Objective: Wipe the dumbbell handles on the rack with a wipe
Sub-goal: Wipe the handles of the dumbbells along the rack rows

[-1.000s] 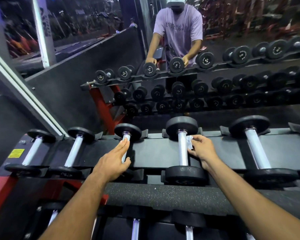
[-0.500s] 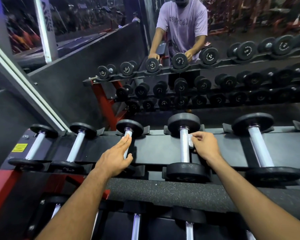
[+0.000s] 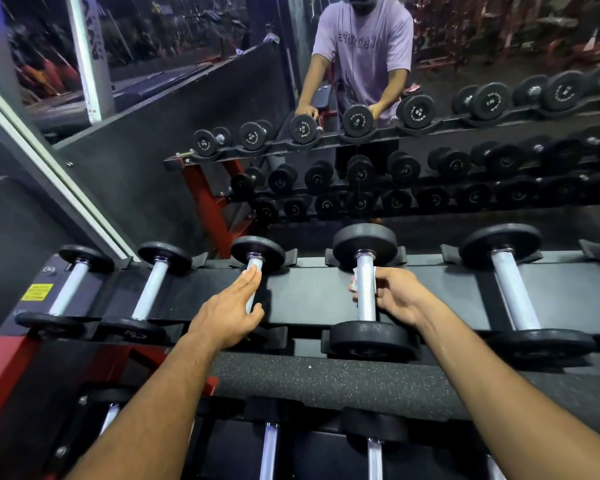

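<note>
Nearest to me runs a speckled rubber pad along the rack edge. Behind it, on the top tier, lies a dumbbell with round matte black heads and a knurled steel handle. My right hand curls around this handle and presses a small white wipe against it. My left hand rests with straight, relaxed fingers on the smooth handle of the neighbouring dumbbell, hiding most of it. Further back, a mirror reflects more dumbbells.
</note>
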